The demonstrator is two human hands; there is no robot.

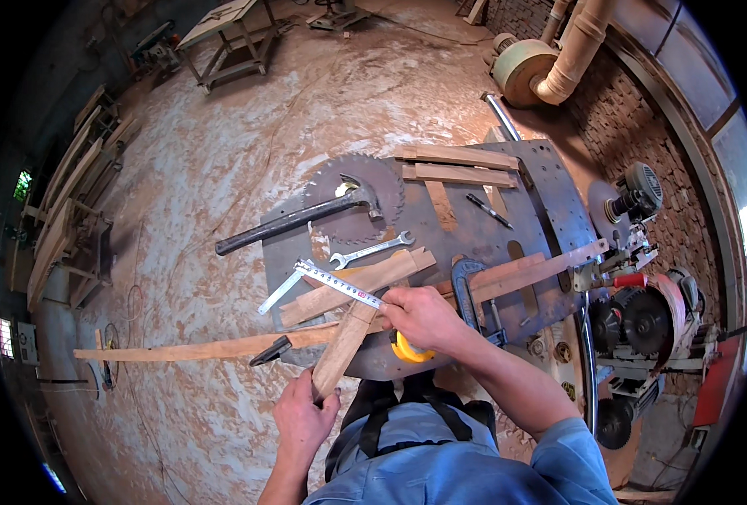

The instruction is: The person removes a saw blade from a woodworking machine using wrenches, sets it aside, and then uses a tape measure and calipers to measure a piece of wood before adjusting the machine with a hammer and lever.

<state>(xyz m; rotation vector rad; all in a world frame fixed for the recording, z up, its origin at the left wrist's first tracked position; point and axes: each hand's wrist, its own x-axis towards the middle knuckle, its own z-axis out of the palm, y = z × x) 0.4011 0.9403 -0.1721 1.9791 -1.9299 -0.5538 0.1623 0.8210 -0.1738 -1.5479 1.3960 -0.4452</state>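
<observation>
My left hand (302, 414) is closed around the near end of a short wooden piece (340, 349), which slants away over the table edge. My right hand (424, 318) grips a tape measure by its drawn-out blade (340, 284); the yellow case (411, 348) shows below that hand. The blade crosses the far end of the held piece and a second wooden piece (348, 288). Beside the blade's tip lies a flat metal strip (280, 292). Just beyond are a combination wrench (372, 250), a hammer (293, 225) and a round saw blade (323, 189) under the hammer head.
The dark metal table (441, 240) bears a C-clamp (466, 290), a black pen (489, 210) and wooden strips (462, 175). A long board (180, 348) juts out left past the table. Motors and saw discs (643, 320) stand at right, a blower (525, 71) behind.
</observation>
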